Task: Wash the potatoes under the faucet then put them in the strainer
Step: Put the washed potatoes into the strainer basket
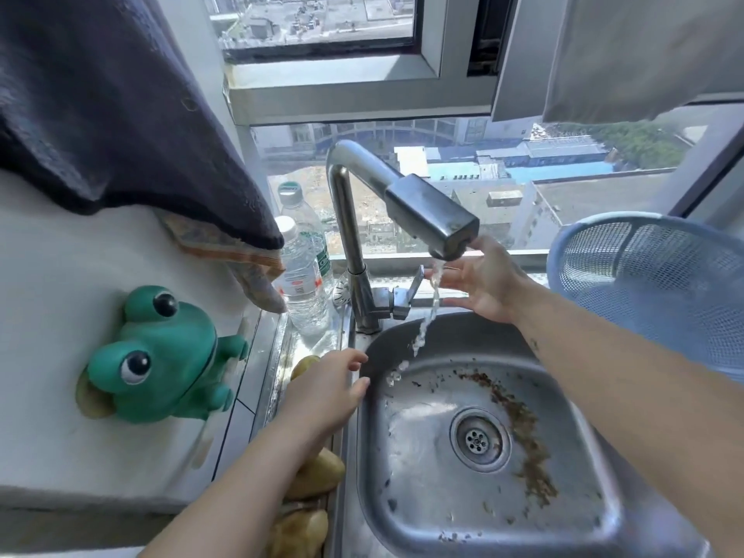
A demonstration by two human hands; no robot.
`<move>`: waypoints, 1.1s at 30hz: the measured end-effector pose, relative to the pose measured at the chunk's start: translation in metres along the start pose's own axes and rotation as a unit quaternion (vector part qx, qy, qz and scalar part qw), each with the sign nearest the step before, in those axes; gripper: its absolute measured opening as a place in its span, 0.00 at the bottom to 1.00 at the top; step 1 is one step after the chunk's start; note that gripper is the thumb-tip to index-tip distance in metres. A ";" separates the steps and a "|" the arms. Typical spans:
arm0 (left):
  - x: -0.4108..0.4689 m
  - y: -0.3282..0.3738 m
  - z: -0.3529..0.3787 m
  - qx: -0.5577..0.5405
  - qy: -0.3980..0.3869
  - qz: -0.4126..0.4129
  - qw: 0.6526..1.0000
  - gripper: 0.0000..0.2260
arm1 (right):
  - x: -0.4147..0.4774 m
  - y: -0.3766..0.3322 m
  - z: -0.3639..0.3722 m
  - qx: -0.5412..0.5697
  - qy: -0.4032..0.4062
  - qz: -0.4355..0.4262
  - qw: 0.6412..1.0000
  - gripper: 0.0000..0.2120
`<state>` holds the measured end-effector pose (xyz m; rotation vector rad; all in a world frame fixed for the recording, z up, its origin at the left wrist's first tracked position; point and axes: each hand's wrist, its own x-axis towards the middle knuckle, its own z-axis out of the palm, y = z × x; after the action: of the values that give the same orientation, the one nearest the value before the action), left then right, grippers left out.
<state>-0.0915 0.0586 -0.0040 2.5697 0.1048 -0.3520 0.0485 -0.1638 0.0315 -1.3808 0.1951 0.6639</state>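
Water runs from the steel faucet [430, 217] into the sink [604, 457]. My right hand [481, 281] is open beside the stream, fingers spread near the faucet lever [414, 285], holding nothing. My left hand [328, 390] hovers open over the sink's left rim, above a yellowish potato [304, 364] that it partly hides. Two more potatoes [318, 473] lie on the left ledge under my forearm, the nearer one [300, 533] by the frame's bottom edge. The blue mesh strainer [660, 283] sits tilted at the right of the sink.
A green frog toy [161, 356] hangs on the white wall at left. Two clear plastic bottles [302, 283] stand behind the faucet's left. A dark cloth [112, 114] hangs above left. Brown debris [523, 428] arcs across the sink bottom near the drain [479, 438].
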 end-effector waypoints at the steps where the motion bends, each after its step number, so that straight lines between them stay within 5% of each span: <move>1: 0.000 -0.001 -0.001 -0.001 0.001 -0.003 1.000 0.15 | 0.000 0.000 0.003 -0.001 -0.008 -0.001 1.000 0.31; 13: -0.008 -0.001 -0.004 0.011 0.000 -0.012 1.000 0.15 | -0.018 -0.010 0.029 -0.094 -0.048 -0.018 0.994 0.31; 18: -0.015 -0.002 -0.008 0.000 -0.002 -0.003 1.000 0.15 | -0.035 0.020 0.011 -0.136 0.018 0.000 0.991 0.23; 26: -0.058 -0.031 -0.010 0.060 -0.080 0.022 0.995 0.19 | -0.084 0.119 0.011 -0.462 -0.028 0.129 0.877 0.15; 33: -0.078 -0.051 -0.004 0.077 -0.071 0.032 0.994 0.28 | -0.108 0.152 0.101 -0.565 -0.112 -0.058 0.815 0.19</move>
<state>-0.1731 0.1043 -0.0052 2.6831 -0.0593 -0.5358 -0.1458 -0.0967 -0.0217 -2.3988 -0.5793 0.8752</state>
